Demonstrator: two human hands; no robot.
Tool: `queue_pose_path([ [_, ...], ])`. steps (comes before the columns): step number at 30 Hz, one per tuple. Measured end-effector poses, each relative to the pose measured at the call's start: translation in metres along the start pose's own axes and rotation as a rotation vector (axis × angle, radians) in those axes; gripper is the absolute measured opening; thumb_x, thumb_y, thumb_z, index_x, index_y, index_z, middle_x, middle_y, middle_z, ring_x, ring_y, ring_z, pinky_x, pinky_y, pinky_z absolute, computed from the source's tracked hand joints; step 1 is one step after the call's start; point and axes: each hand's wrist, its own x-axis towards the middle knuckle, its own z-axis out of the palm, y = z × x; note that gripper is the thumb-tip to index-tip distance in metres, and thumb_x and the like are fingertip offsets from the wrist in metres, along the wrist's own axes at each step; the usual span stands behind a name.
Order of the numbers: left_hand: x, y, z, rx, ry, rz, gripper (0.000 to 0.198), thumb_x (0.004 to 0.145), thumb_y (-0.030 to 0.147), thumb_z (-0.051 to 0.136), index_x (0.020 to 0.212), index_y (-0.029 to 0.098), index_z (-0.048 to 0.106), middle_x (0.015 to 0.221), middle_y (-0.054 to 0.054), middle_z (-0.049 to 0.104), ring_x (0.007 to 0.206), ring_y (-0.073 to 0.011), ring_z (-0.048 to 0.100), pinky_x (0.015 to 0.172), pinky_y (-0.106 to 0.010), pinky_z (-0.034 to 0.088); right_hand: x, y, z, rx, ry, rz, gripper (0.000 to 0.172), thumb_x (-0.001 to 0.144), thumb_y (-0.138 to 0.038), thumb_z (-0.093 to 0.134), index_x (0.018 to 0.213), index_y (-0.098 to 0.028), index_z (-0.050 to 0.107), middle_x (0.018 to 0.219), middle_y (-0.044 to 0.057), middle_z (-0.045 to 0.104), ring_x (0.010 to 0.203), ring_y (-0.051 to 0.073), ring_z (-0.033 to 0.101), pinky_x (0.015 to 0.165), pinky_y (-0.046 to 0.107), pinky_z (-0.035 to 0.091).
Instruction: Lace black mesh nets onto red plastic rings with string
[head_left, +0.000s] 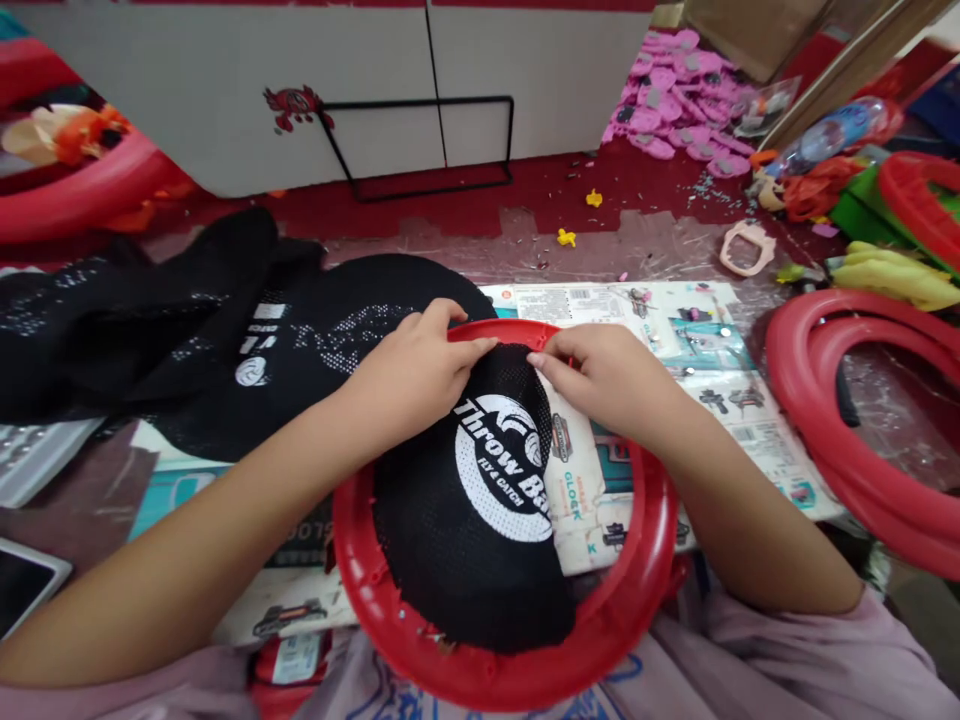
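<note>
Maroon covering and clear plastic film are spread over the littered surface (480, 222). Nearest the person's front, a round red plastic ring (657, 520) is seen, with a piece of black mesh fabric (457, 580) laid across the left part of its opening. "Throw Ba", cut off at the edge, and "FLY & CATCH" are printed on it in white. At the ring's far rim, the left hand (409, 375) is placed with thumb and forefinger slightly parted, the mesh's top being touched; by the right hand (615, 385), thumb and forefinger are brought almost together at the mesh's corner. Whether the mesh is pinched by the fingers of either hand cannot be told. Underneath, "GLOCK" can be read on printed white-and-teal cardboard (660, 315). Farther off, small yellow plastic pieces (566, 238) are scattered before a white panel (225, 90), beside which flat pink pieces (675, 100) are heaped.
</note>
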Motion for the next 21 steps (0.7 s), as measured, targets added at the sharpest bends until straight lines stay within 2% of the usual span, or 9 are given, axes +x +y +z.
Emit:
queue_pose_path([
  [3,-0.004,0.000,-0.013,0.056,-0.080,-0.044,0.039,0.091,0.027,0.040,0.119,0.023,0.066,0.116,-0.014,0.050,0.084,-0.0241,0.058,0.083,-0.045,0.051,-0.003,-0.005,0.003,-0.108,-0.145,0.011,0.030,0.091,-0.031,0.049,0.074,-0.016,0.068,0.071,0.005,0.067,0.061,0.014,0.055,0.057,0.027,0.032],
  [6,-0.005,0.001,-0.021,0.089,-0.147,-0.061,0.035,0.089,0.029,0.044,0.110,0.023,0.071,0.112,-0.012,0.054,0.073,-0.0206,0.059,0.078,-0.044,0.052,-0.001,-0.007,0.015,-0.225,-0.187,0.012,0.028,0.091,-0.035,0.051,0.089,-0.014,0.071,0.084,0.010,0.070,0.072,0.019,0.061,0.060,0.029,0.035],
  [8,-0.003,0.002,-0.020,0.086,-0.099,-0.040,0.033,0.088,0.028,0.044,0.102,0.020,0.073,0.111,-0.012,0.057,0.081,-0.0240,0.061,0.082,-0.045,0.052,0.001,-0.008,0.023,-0.262,-0.178,-0.004,0.027,0.090,-0.034,0.053,0.096,-0.015,0.070,0.090,0.011,0.070,0.076,0.021,0.062,0.060,0.029,0.036],
  [11,0.004,0.003,-0.010,0.000,0.052,0.054,0.033,0.087,0.022,0.043,0.106,0.015,0.069,0.122,-0.014,0.058,0.114,-0.0305,0.054,0.100,-0.049,0.044,0.002,-0.010,0.029,-0.258,-0.162,-0.054,0.020,0.088,-0.028,0.053,0.091,-0.016,0.070,0.091,0.009,0.069,0.075,0.019,0.062,0.059,0.028,0.036],
  [14,0.009,0.002,-0.001,-0.176,0.025,0.139,0.039,0.088,0.018,0.040,0.122,0.013,0.060,0.136,-0.014,0.052,0.131,-0.0282,0.042,0.110,-0.050,0.035,0.000,-0.008,0.026,-0.227,-0.127,-0.091,0.018,0.086,-0.020,0.050,0.079,-0.016,0.066,0.088,0.007,0.067,0.074,0.017,0.059,0.059,0.027,0.034],
  [16,0.011,0.000,0.001,-0.279,-0.013,0.151,0.037,0.089,0.018,0.040,0.118,0.013,0.061,0.133,-0.014,0.053,0.126,-0.0256,0.048,0.108,-0.047,0.039,-0.001,-0.005,0.022,-0.107,-0.070,-0.069,0.010,0.079,-0.017,0.051,0.074,-0.017,0.060,0.077,0.004,0.064,0.068,0.015,0.056,0.057,0.027,0.033],
  [18,0.012,-0.002,0.000,-0.356,0.001,0.134,0.031,0.089,0.020,0.043,0.105,0.014,0.068,0.122,-0.012,0.058,0.114,-0.0234,0.055,0.102,-0.043,0.044,-0.001,0.001,0.017,0.131,-0.018,-0.045,0.004,0.074,-0.015,0.053,0.074,-0.019,0.053,0.068,-0.001,0.059,0.062,0.013,0.052,0.056,0.025,0.033],
  [21,0.012,-0.005,-0.001,-0.457,0.032,0.112,0.024,0.087,0.025,0.051,0.095,0.017,0.072,0.110,-0.009,0.061,0.103,-0.0205,0.059,0.097,-0.040,0.046,0.000,0.008,0.012,0.478,-0.011,-0.104,0.010,0.074,-0.015,0.053,0.082,-0.020,0.051,0.072,-0.003,0.059,0.065,0.012,0.054,0.060,0.023,0.039],
])
